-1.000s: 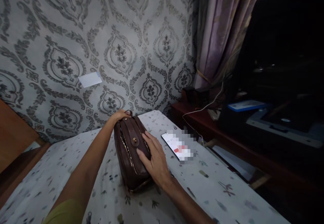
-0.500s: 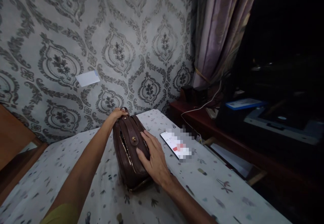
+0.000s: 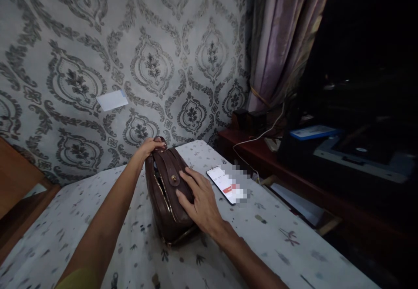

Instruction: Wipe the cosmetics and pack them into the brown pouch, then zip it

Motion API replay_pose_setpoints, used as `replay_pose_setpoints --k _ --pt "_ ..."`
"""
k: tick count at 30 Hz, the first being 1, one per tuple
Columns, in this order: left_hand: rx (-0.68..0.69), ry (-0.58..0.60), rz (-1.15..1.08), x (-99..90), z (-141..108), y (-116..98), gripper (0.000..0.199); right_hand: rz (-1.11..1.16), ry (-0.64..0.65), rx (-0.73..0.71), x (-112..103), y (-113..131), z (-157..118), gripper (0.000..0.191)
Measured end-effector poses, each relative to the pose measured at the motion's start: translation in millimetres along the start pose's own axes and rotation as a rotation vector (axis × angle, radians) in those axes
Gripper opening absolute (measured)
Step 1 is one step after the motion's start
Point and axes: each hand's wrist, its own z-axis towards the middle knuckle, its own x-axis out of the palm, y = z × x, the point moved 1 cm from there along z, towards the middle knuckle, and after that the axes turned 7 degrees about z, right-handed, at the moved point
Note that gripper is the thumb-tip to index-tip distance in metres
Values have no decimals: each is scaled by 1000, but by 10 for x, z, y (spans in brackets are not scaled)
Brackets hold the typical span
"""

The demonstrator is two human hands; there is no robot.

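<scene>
While gripping the handle (image 3: 161, 140) in the left hand (image 3: 149, 147), rests the open right hand (image 3: 201, 202) on the brown bag (image 3: 159, 210), beneath both hands on the printed cloth (image 3: 261, 245); notes the phone (image 3: 222, 183) right of the right hand.

The bag (image 3: 163, 210) was dark brown with gold-toned zips, and the sheet (image 3: 130, 241) was white with scattered leaf motifs. Grey damask ornament patterned the pale wallpaper (image 3: 152, 65); the curtain (image 3: 277, 45) was dusky purple, and the sleeve (image 3: 78, 279) was olive-yellow.
</scene>
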Motion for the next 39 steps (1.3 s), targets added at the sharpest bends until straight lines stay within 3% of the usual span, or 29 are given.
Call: replay_pose_setpoints --k 5,10,28,39 --pt "-5 0 -6 29 1 -69 35 -8 120 14 -55 30 206 30" --pt "16 -31 -7 70 -40 -99 36 -55 228 1 -40 77 255 47" --pt "204 -103 92 150 -276 -179 32 -117 240 7 24 59 221 47" --pt "288 -14 137 121 -382 -225 25 -123 251 8 18 60 220 48"
